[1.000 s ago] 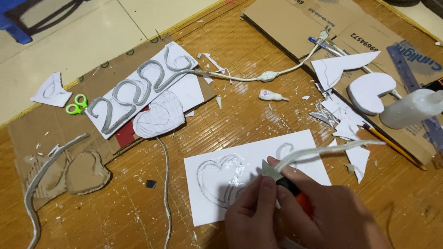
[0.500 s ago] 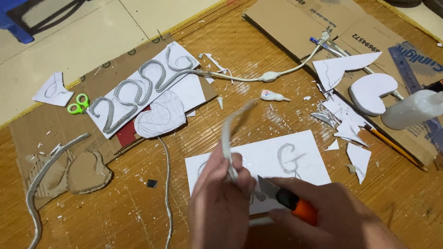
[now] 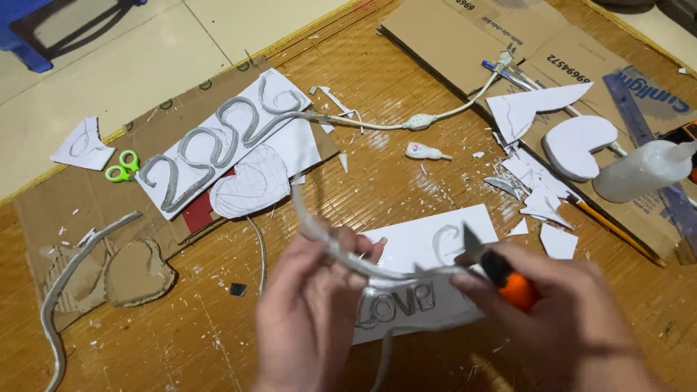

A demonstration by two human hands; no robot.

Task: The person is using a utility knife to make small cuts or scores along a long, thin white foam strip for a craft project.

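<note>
The person's left hand [image 3: 308, 312] and right hand [image 3: 559, 319] sit at six o'clock, a curved strip [image 3: 341, 250] spanning between them above the lettered sheet [image 3: 421, 276]. The numeral board [image 3: 218, 141] lies at ten o'clock with scissors [image 3: 122, 165] to its left. The glue bottle [image 3: 642, 170] rests at three o'clock, with the heart cutout [image 3: 577, 145] just beside it on its left.

This looks like a home craft spot set up on the floor, not a proper workshop. A woven mat [image 3: 406, 174] lies over pale floor tiles [image 3: 145, 65] at the far left, with flattened cardboard sheets [image 3: 465, 43] as cutting pads. Paper scraps [image 3: 537, 189], small green scissors [image 3: 122, 165], a glue bottle [image 3: 642, 170] at the right, a ruler [image 3: 646, 120] and foam letter boards [image 3: 218, 145] lie scattered about.
</note>
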